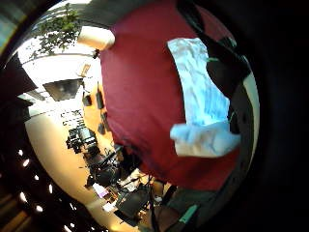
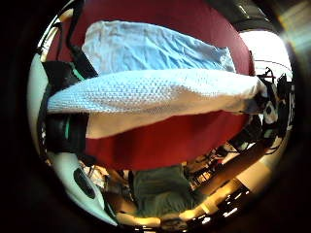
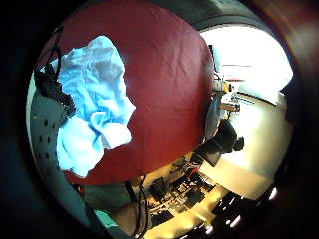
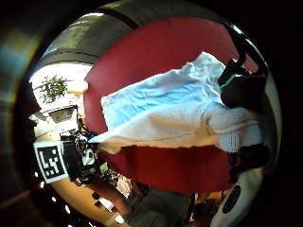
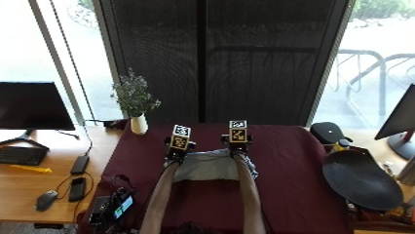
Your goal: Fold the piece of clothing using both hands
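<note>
Both hands, left hand (image 5: 178, 148) and right hand (image 5: 237, 145), are pinching the far edge of the garment (image 5: 209, 170) lying mid-bench (image 5: 298, 185); it is looking light, limp, best taken by corners.

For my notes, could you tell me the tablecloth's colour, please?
Dark red, a maroon; the tablecloth shows best in the outside view.
</note>
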The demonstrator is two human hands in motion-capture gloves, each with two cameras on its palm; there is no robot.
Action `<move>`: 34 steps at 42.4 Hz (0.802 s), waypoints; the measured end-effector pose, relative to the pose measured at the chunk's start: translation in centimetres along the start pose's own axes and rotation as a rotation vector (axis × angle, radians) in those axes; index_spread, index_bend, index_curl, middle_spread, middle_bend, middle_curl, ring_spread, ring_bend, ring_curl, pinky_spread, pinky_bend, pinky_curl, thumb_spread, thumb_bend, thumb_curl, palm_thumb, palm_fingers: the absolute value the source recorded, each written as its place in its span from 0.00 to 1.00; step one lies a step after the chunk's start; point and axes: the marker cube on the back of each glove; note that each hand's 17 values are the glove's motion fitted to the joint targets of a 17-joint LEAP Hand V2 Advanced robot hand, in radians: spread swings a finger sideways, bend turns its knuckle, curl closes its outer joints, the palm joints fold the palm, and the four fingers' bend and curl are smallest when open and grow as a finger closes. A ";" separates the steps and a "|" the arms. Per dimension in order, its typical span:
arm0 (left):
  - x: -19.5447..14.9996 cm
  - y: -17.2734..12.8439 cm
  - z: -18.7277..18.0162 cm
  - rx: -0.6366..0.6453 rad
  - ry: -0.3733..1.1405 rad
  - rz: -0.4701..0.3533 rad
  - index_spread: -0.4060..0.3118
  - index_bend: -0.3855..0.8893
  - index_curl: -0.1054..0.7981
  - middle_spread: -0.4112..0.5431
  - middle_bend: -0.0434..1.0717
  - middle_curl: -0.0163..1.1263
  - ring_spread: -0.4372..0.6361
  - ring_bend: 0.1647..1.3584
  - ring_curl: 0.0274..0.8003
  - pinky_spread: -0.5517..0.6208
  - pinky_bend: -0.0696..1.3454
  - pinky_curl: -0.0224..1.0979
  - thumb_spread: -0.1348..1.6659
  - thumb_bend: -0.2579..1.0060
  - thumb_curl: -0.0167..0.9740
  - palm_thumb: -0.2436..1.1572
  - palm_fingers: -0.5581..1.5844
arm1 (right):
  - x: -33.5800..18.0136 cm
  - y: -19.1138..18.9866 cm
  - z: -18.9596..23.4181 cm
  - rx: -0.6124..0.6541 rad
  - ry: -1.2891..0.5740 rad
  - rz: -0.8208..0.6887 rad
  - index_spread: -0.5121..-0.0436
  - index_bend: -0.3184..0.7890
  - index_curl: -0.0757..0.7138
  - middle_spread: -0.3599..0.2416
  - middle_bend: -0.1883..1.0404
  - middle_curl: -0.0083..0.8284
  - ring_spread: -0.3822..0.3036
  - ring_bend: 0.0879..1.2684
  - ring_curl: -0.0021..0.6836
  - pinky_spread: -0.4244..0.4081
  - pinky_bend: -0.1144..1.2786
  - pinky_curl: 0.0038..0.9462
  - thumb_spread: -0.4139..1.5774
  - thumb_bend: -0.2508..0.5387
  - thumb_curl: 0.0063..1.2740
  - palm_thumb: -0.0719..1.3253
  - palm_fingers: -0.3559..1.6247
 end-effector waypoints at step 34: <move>2.9 -4.0 6.3 0.398 0.083 0.010 0.33 0.39 0.49 0.20 0.35 0.42 0.30 0.32 0.45 0.57 0.32 0.26 0.75 0.18 0.33 0.67 0.54 | 10.8 4.2 8.9 0.157 -0.548 0.371 0.45 0.38 0.49 0.50 0.28 0.41 0.62 0.20 0.51 0.65 0.54 0.39 0.79 0.20 0.30 0.65 0.36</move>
